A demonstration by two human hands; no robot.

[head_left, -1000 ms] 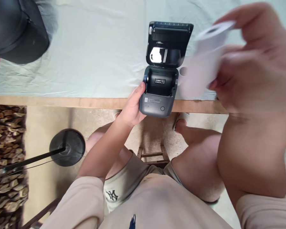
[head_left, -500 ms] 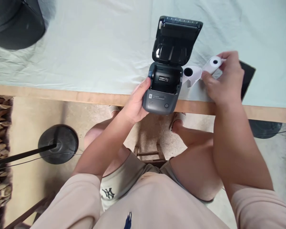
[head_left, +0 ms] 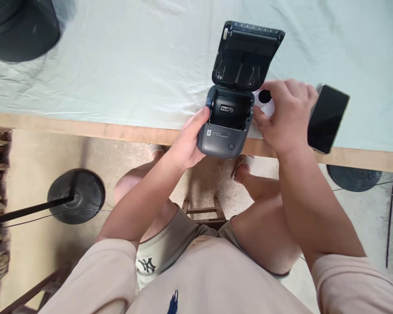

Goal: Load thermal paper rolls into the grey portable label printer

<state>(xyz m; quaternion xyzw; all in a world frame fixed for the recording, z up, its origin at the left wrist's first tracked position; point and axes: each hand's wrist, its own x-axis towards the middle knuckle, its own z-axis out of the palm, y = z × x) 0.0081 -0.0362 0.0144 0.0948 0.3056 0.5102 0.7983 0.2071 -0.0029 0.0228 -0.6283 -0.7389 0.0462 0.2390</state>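
The printer (head_left: 220, 140) looks matt plastic, the phone (head_left: 328, 118) glossy, the table edge (head_left: 118, 131) wood.

Printer (head_left: 231, 117) at table edge (head_left: 134, 131), paper roll (head_left: 267, 107) just right, phone (head_left: 328, 118) farther right

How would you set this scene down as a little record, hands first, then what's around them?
Left hand: holds a dark grey, boxy plastic printer
Printer lid: black plastic, hinged open
Right hand: thumb and fingers about a white roll with a dark round core; how firmly, I cannot tell
Right of the right hand: a black rectangular phone, lying flat
Surface: pale green cloth behind a light wooden edge
Far left: a black rounded object, partly out of view
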